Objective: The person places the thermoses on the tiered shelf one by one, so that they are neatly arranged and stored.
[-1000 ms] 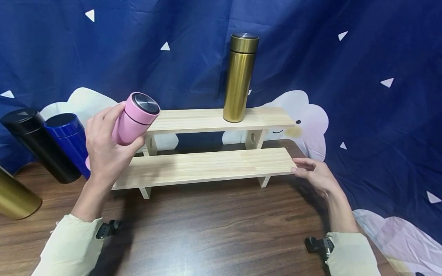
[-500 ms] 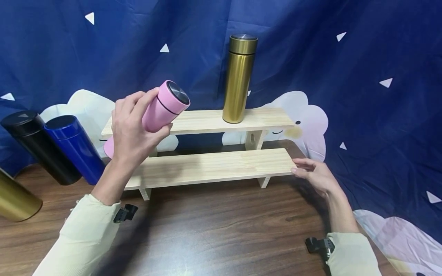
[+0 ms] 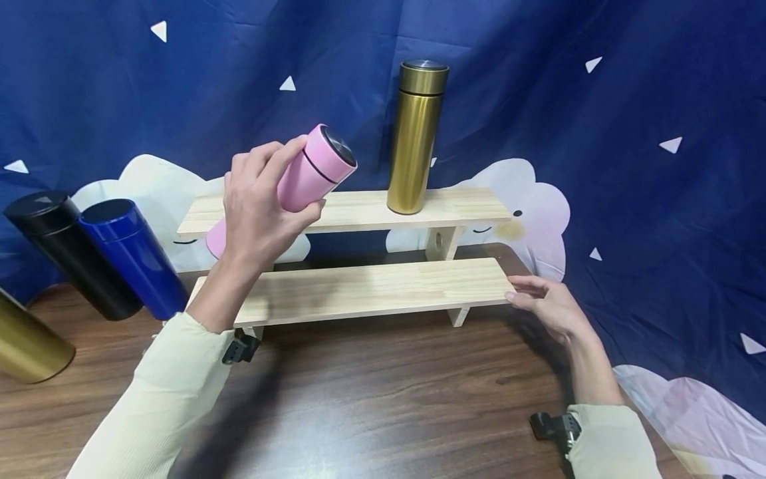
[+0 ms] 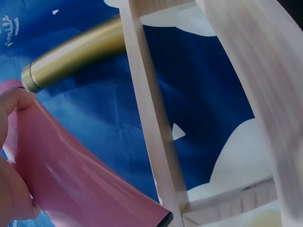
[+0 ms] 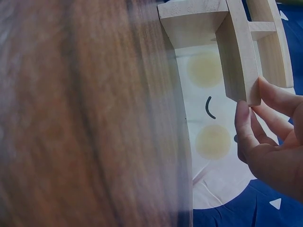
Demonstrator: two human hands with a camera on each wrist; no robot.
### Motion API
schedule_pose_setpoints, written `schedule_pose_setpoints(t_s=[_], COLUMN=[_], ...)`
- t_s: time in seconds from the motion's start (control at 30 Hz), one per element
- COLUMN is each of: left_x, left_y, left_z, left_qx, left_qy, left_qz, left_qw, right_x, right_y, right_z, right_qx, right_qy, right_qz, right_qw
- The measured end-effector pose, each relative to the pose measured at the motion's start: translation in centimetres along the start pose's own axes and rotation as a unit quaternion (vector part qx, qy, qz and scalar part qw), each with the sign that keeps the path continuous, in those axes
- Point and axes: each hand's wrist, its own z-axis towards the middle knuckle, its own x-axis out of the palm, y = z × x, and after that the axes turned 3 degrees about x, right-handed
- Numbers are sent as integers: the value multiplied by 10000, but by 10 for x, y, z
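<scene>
My left hand [image 3: 254,199] grips a pink thermos flask [image 3: 304,181] round its body, tilted with its dark-topped lid up and to the right. The flask is held in the air in front of the upper tier of a two-tier wooden shelf [image 3: 383,289]. The left wrist view shows the thumb and a finger on the pink flask [image 4: 71,165]. At the shelf's right end, my right hand [image 3: 549,307] pinches the lower board between thumb and fingers, as the right wrist view also shows on the wooden shelf [image 5: 251,71]. A gold thermos flask [image 3: 415,146] stands upright on the upper tier.
On the left of the brown table [image 3: 371,399] stand a black flask [image 3: 78,259], a blue flask [image 3: 137,259] and another gold flask [image 3: 30,339]. A blue curtain [image 3: 335,40] with clouds and white triangles hangs behind the shelf.
My left hand has carried the pink flask right and upward, from the shelf's left end toward its middle, and the flask leans more. The right hand stays at the lower board's end.
</scene>
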Motion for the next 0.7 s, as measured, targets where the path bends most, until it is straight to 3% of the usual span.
schedule_pose_setpoints(t_s=[0.33,0.53,0.7], left_x=[11,18,26], left_y=[-1,-7,-15], left_z=[16,29,41], left_qx=[210,89,-115], left_qy=[98,-71,92], left_qz=[53,48,110], left_qw=[9997,9999,9998], right_x=[1,1,1], right_y=[0,-1,-1], right_z=[1,2,2], right_qx=[65,66,66], right_qy=[-18,24,26], right_qz=[-56,-29,71], right_qw=[10000,10000,9999])
